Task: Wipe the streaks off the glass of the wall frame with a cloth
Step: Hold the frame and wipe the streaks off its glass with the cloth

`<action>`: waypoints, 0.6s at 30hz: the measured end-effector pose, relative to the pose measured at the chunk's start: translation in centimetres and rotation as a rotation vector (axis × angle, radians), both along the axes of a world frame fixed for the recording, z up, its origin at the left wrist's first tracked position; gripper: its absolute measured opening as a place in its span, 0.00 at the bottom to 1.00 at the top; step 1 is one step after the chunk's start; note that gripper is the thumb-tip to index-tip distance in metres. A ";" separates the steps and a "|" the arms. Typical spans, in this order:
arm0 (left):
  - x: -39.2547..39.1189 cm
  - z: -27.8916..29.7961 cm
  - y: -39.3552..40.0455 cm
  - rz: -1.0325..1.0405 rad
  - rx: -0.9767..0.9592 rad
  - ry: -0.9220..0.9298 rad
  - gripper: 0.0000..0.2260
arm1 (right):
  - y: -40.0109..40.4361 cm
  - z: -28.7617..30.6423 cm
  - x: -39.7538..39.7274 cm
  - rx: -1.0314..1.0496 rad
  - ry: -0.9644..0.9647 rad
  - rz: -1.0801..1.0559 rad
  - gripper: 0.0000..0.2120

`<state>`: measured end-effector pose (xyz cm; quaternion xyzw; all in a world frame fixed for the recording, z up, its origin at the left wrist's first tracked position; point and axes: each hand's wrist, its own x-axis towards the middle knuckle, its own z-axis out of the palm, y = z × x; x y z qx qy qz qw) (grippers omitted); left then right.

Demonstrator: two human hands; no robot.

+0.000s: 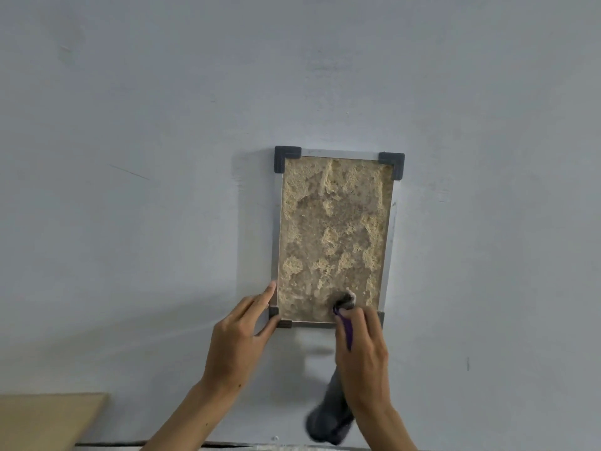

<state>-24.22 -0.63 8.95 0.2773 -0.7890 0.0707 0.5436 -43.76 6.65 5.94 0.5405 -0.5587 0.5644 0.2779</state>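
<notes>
A tall wall frame (390, 222) with a silver rim and dark corner caps hangs on a pale grey wall. Its glass (331, 229) covers a mottled tan and brown surface. My left hand (240, 336) holds the frame's lower left corner, fingers along the left edge and thumb under the bottom rim. My right hand (362, 349) grips a dark grey cloth (331, 415) with a purple edge and presses its bunched tip against the lower right part of the glass. The rest of the cloth hangs blurred below my wrist.
A light wooden board (45, 421) fills the bottom left corner. A dark ledge line (130, 445) runs along the bottom of the wall. The grey wall (162, 125) around the frame is bare, with faint scuff marks.
</notes>
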 end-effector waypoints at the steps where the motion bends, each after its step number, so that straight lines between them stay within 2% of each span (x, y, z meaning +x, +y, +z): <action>1: 0.0 -0.1 0.1 -0.018 0.034 0.025 0.32 | -0.5 -0.1 1.0 -0.005 0.003 -0.001 0.09; 5: 0.4 0.5 0.2 -0.082 0.225 0.165 0.20 | -1.1 1.0 4.1 0.041 0.151 0.086 0.20; 7: 0.5 0.7 0.1 -0.092 0.287 0.196 0.18 | -0.8 1.4 3.8 0.070 0.241 0.113 0.26; 8: 0.5 0.8 0.0 -0.102 0.313 0.207 0.18 | -0.6 1.6 3.4 0.080 0.267 0.132 0.26; 11: 0.6 1.3 0.1 -0.130 0.375 0.227 0.15 | -0.9 1.9 2.7 0.108 0.207 0.191 0.13; 15: 0.7 1.9 -0.1 -0.149 0.393 0.213 0.13 | -1.7 2.1 3.2 0.199 0.312 0.215 0.25; 18: 0.5 2.2 -0.1 -0.122 0.412 0.229 0.11 | -1.0 1.9 1.6 0.278 0.378 0.165 0.23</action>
